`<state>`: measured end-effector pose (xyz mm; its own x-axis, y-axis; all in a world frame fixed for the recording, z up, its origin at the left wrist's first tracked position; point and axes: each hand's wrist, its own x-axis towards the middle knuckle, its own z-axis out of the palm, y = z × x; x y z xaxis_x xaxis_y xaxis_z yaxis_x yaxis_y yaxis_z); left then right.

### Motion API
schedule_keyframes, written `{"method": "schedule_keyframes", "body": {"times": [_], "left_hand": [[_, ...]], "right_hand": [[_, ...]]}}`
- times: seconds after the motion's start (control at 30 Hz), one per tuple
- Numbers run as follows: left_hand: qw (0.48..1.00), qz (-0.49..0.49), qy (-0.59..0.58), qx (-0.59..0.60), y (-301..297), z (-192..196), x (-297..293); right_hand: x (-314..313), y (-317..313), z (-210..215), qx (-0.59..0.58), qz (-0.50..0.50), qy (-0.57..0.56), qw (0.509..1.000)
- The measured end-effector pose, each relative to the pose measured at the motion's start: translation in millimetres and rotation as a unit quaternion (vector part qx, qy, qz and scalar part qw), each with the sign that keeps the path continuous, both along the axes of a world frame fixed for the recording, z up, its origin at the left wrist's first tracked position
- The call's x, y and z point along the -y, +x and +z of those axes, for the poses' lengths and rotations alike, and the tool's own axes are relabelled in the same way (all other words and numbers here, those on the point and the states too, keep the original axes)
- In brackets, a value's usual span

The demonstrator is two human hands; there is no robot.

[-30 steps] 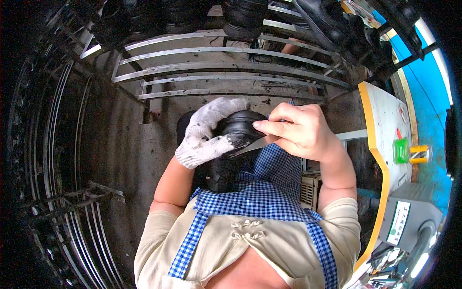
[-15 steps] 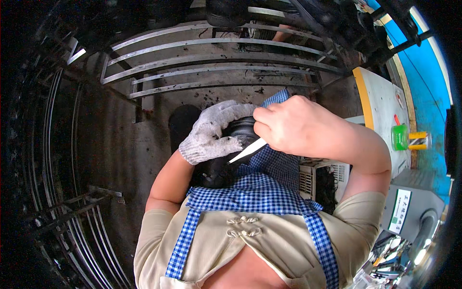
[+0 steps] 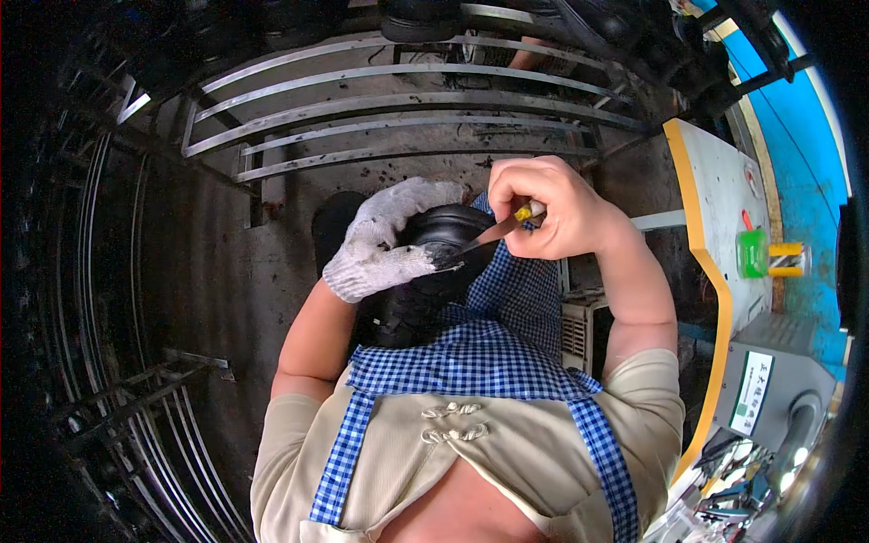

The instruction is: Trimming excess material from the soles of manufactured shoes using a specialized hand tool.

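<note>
Grimy metal rails (image 3: 398, 118) arc across the top of the frame. Dead centre, the gloved left hand (image 3: 385, 240) wraps the black rubber part (image 3: 444, 249), while the bare right hand (image 3: 552, 208) pinches a thin blade (image 3: 480, 240) (yellow handle) whose tip touches the part.

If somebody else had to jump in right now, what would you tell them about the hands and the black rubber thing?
Left hand, in a white work glove, grips the black rubber part against the checked apron.
Right hand, bare, holds a small blade with its tip at the part's rim beside the gloved thumb.
Done: part steadied, blade in place.
Left: how much rim is trimmed cannot be told.
Watch the blade near the glove.
</note>
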<state>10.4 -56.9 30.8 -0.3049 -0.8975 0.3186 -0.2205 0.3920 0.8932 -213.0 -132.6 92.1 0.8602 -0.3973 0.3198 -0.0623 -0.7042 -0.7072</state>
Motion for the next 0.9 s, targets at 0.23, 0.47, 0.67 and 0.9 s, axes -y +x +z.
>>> {"method": "schedule_keyframes", "body": {"times": [0.23, 0.47, 0.67, 0.9], "left_hand": [[0.999, 0.004, -0.031, 0.022, 5.6, -12.3, 3.7], [0.999, -0.025, 0.024, -0.006, -4.5, -5.8, 5.6], [0.999, -0.034, -0.014, 0.035, -3.4, -9.5, 5.7], [0.999, -0.034, 0.032, -0.020, -1.1, -6.9, 5.5]], "right_hand": [[-15.4, -5.0, 11.0, -0.052, -0.014, -0.092, 0.994], [-24.0, 6.7, 43.2, -0.231, 0.026, -0.287, 0.929], [-23.9, 15.9, 36.5, -0.280, 0.038, -0.294, 0.913], [-11.1, 6.2, 14.8, -0.175, 0.006, -0.217, 0.960]]}}
